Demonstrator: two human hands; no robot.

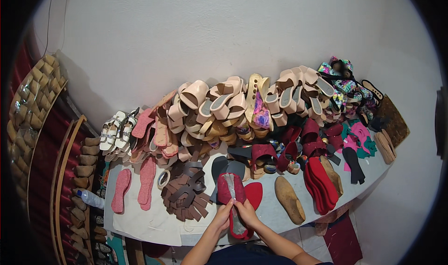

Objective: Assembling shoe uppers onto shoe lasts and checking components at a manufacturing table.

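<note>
A dark red shoe upper [232, 190] pulled over a shoe form lies sole up at the table's near edge, with a grey strip along its sole. My left hand [223, 217] grips its left side near the heel end. My right hand [246, 212] presses on the grey strip from the right. A red insole [254, 193] lies under it on the right, and a black insole [220, 168] lies just behind it.
A pile of brown straps [188, 193] lies to the left, with pink insoles [135, 184] and a tape roll [163, 178] beyond. A wooden shoe form [289, 198] and stacked red soles [320, 183] lie to the right. Several beige sandals [233, 104] are heaped against the wall.
</note>
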